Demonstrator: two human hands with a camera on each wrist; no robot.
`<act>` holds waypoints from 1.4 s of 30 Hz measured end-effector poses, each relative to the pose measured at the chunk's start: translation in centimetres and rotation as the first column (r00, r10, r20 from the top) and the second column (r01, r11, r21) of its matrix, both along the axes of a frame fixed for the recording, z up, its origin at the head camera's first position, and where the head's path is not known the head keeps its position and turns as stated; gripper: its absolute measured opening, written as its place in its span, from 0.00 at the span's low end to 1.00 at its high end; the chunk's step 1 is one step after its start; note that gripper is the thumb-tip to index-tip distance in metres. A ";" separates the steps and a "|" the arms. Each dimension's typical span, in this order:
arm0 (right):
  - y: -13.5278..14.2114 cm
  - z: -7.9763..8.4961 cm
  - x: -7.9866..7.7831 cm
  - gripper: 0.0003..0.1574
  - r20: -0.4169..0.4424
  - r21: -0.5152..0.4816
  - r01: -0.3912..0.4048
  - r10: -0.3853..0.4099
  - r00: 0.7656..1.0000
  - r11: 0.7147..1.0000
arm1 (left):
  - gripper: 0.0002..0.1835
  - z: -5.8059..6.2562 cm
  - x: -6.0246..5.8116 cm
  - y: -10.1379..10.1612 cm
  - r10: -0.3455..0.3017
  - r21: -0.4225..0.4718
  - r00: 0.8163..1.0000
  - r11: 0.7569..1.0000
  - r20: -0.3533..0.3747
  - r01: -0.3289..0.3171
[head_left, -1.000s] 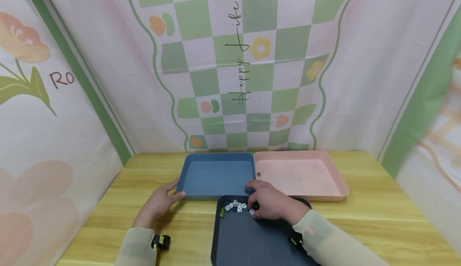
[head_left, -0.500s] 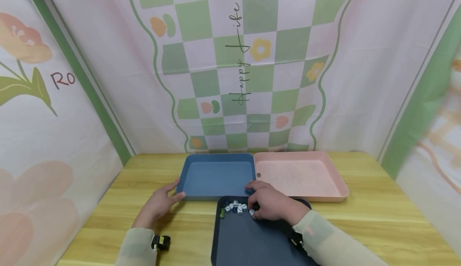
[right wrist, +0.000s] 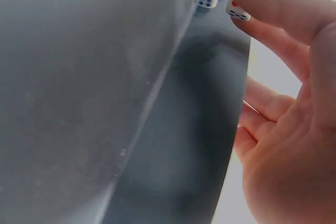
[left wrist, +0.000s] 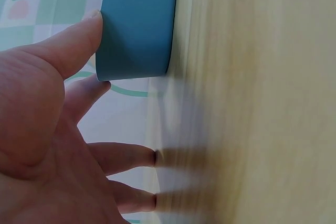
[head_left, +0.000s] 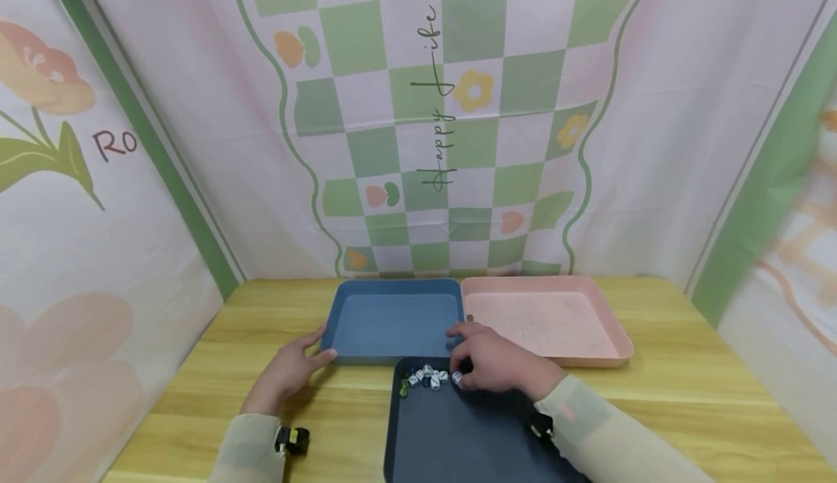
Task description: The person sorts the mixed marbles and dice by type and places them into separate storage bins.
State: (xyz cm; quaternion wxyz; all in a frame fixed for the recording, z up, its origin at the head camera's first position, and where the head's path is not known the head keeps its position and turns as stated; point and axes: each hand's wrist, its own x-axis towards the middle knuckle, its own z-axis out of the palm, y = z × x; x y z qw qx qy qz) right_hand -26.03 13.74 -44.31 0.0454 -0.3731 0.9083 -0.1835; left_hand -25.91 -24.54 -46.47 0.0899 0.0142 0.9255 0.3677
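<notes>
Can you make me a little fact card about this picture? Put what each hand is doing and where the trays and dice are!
Left hand: touches the near left corner of the blue tray
Right hand: pinches a white die
Dark tray: closest to the person
Pink tray: right of the blue tray
Other white dice: bunched in the dark tray's far left part
Green thing: beside the dice, too small to name
Table: yellowish wood look

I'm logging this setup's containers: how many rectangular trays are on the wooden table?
3: a blue rectangular tray at the back left, a pink rectangular tray beside it on the right, and a dark grey-blue rectangular tray nearest the camera, cut off below.
</notes>
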 end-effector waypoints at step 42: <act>-3.2 5.1 -4.1 0.12 0.147 -0.220 0.453 -0.430 0.891 0.864 | 0.37 -0.4 -0.2 -0.1 0.009 -0.012 1.000 1.000 -0.007 -0.009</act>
